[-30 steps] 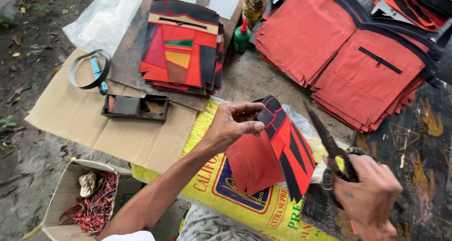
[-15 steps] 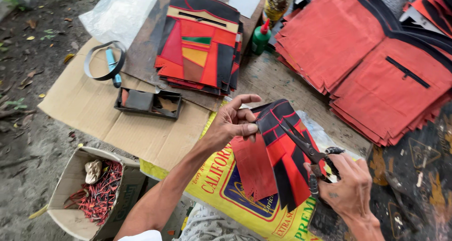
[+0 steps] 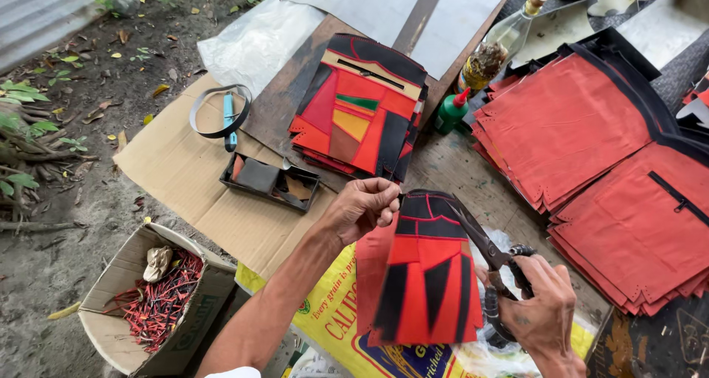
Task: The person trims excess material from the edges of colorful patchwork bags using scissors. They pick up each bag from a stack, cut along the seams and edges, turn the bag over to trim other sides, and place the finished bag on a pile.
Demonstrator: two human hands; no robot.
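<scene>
Centre frame: left hand [image 3: 360, 210] pinches red-black panel [image 3: 422, 275] at top corner; right hand [image 3: 543, 311] closed round scissors [image 3: 484, 254]. Panel looks light, floppy; best held by its edge.

Two hands: left hand [image 3: 360, 210], right hand [image 3: 543, 309]. One pair of scissors [image 3: 484, 251]. One red and black patchwork panel [image 3: 425, 271] held up at centre. One stack of patchwork panels [image 3: 360, 108] at upper centre. Two stacks of plain red panels [image 3: 569, 127] [image 3: 639, 227] at right. Two bottles: one glass bottle [image 3: 496, 47], one small green bottle [image 3: 451, 111]. One black tray [image 3: 269, 180]. One cardboard box [image 3: 151, 297] at lower left. One yellow sack [image 3: 336, 326].
</scene>
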